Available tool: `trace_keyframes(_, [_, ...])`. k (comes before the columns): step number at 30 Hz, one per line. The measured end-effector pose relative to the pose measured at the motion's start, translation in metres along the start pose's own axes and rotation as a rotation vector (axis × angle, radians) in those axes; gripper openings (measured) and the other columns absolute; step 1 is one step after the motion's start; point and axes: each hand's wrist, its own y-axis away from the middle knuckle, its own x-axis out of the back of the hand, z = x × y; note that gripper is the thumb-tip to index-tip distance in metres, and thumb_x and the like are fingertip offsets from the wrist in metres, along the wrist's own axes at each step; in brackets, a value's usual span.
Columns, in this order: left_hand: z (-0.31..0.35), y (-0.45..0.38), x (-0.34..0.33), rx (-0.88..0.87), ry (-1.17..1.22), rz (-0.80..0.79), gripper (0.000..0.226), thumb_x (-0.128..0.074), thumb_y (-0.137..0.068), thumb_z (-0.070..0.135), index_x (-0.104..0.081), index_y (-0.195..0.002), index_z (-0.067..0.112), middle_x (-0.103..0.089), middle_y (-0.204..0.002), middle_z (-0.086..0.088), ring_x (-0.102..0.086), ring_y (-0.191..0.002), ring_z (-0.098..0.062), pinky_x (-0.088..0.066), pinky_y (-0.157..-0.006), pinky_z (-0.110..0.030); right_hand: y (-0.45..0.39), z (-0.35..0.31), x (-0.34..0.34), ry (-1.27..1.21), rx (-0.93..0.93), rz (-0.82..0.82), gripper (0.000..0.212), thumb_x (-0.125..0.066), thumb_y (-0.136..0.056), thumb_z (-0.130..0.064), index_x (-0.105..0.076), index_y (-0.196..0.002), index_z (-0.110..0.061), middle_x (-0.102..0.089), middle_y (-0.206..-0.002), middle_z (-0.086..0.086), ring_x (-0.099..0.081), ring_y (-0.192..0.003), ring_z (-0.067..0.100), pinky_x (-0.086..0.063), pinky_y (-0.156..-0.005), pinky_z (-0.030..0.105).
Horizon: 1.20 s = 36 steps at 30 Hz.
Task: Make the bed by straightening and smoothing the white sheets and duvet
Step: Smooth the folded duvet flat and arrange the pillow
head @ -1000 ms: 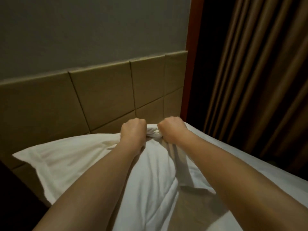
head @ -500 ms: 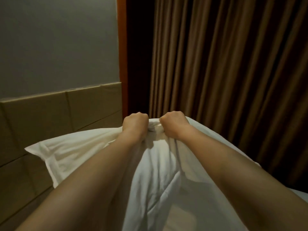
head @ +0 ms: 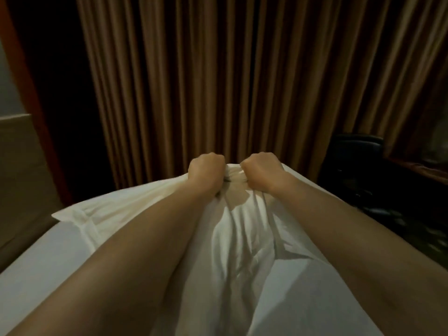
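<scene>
Both fists are bunched on the near edge of a white pillow (head: pixel 232 234), the left hand (head: pixel 206 169) and right hand (head: pixel 263 170) close together, a tuft of pillowcase gathered between them. It is lifted over the white sheet (head: pixel 36 258), before brown curtains (head: pixel 218 81). It looks light, soft and floppy; holding the corners farther apart would likely stop the sagging.

My left hand (head: pixel 206 169) and right hand (head: pixel 263 171) sit side by side at the far edge of the pillow (head: pixel 237 238), which lies on the sheet (head: pixel 46 260) between my forearms. Behind the pillow hangs the curtain (head: pixel 218 81). The headboard (head: pixel 19 166) stands at far left, a chair (head: pixel 356 154) at far right.
</scene>
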Motion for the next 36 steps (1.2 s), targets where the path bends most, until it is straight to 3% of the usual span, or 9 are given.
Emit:
trace_keyframes(7, [0.136, -0.016, 0.005, -0.246, 0.067, 0.02, 0.019, -0.05, -0.085, 0.003, -0.065, -0.095, 0.009, -0.067, -0.097, -0.008, -0.065, -0.09, -0.028, -0.04, -0.06, -0.034, 0.089, 0.106, -0.037, -0.004, -0.223, -0.103, 0.013, -0.052, -0.083, -0.017, -0.062, -0.091, -0.017, -0.066, -0.096, 0.006, -0.063, -0.088, 0.026, -0.038, -0.064, 0.032])
trace_keyframes(16, [0.299, -0.051, -0.013, -0.282, 0.138, -0.027, 0.011, -0.054, -0.085, 0.01, -0.063, -0.092, 0.011, -0.064, -0.091, -0.006, -0.063, -0.084, -0.026, -0.038, -0.059, -0.033, 0.157, 0.241, -0.091, 0.036, -0.312, -0.157, 0.012, -0.056, -0.083, -0.02, -0.062, -0.094, -0.02, -0.065, -0.093, 0.004, -0.061, -0.084, 0.023, -0.034, -0.063, 0.031])
trace_keyframes(18, [0.322, -0.059, -0.008, -0.266, 0.119, -0.103, 0.013, -0.055, -0.085, 0.013, -0.063, -0.096, 0.011, -0.063, -0.09, -0.004, -0.062, -0.085, -0.025, -0.039, -0.061, -0.033, 0.163, 0.263, -0.097, 0.048, -0.34, -0.248, 0.024, -0.06, -0.082, -0.024, -0.058, -0.105, -0.017, -0.063, -0.103, 0.006, -0.059, -0.092, 0.024, -0.037, -0.067, 0.034])
trace_keyframes(20, [0.333, -0.065, -0.005, -0.222, 0.023, -0.289, 0.028, -0.057, -0.087, 0.025, -0.06, -0.111, 0.011, -0.061, -0.1, -0.005, -0.058, -0.096, -0.025, -0.044, -0.074, -0.035, 0.169, 0.273, -0.108, 0.098, -0.314, -0.484, 0.055, -0.066, -0.078, -0.031, -0.045, -0.126, -0.014, -0.053, -0.123, 0.01, -0.05, -0.11, 0.028, -0.04, -0.083, 0.037])
trace_keyframes(22, [0.336, -0.066, -0.007, -0.169, -0.129, -0.494, 0.06, -0.067, -0.082, 0.039, -0.046, -0.131, 0.012, -0.049, -0.129, -0.011, -0.045, -0.121, -0.03, -0.039, -0.095, -0.042, 0.176, 0.273, -0.122, 0.129, -0.234, -0.712, 0.092, -0.076, -0.069, -0.039, -0.024, -0.142, -0.016, -0.035, -0.139, 0.011, -0.034, -0.126, 0.033, -0.034, -0.099, 0.047])
trace_keyframes(24, [0.336, -0.061, -0.012, -0.156, -0.233, -0.562, 0.085, -0.072, -0.076, 0.045, -0.031, -0.142, 0.011, -0.036, -0.141, -0.014, -0.034, -0.131, -0.032, -0.034, -0.104, -0.047, 0.183, 0.271, -0.131, 0.143, -0.187, -0.774, 0.108, -0.082, -0.063, -0.042, -0.015, -0.145, -0.021, -0.027, -0.144, 0.011, -0.027, -0.13, 0.035, -0.03, -0.102, 0.054])
trace_keyframes(29, [0.301, -0.043, -0.045, -0.081, -0.175, -0.63, 0.086, -0.069, -0.08, 0.044, -0.026, -0.145, 0.007, -0.032, -0.143, -0.015, -0.033, -0.132, -0.032, -0.031, -0.108, -0.05, 0.166, 0.263, -0.137, 0.225, -0.06, -0.716, 0.106, -0.079, -0.069, -0.039, -0.01, -0.148, -0.019, -0.023, -0.147, 0.013, -0.026, -0.133, 0.034, -0.03, -0.104, 0.051])
trace_keyframes(32, [0.249, -0.029, -0.068, 0.079, -0.183, -0.66, 0.087, -0.07, -0.077, 0.047, -0.028, -0.143, 0.007, -0.035, -0.141, -0.014, -0.034, -0.131, -0.032, -0.029, -0.108, -0.05, 0.123, 0.238, -0.137, 0.238, 0.062, -0.596, 0.104, -0.077, -0.072, -0.036, -0.009, -0.149, -0.02, -0.022, -0.149, 0.013, -0.025, -0.133, 0.034, -0.028, -0.105, 0.051])
trace_keyframes(36, [0.167, 0.009, -0.099, 0.346, -0.173, -0.726, 0.093, -0.071, -0.075, 0.049, -0.026, -0.144, 0.006, -0.034, -0.143, -0.013, -0.034, -0.132, -0.03, -0.027, -0.109, -0.049, 0.059, 0.152, -0.142, 0.179, 0.319, -0.458, 0.101, -0.076, -0.074, -0.033, -0.009, -0.149, -0.021, -0.021, -0.149, 0.012, -0.024, -0.134, 0.034, -0.03, -0.105, 0.049])
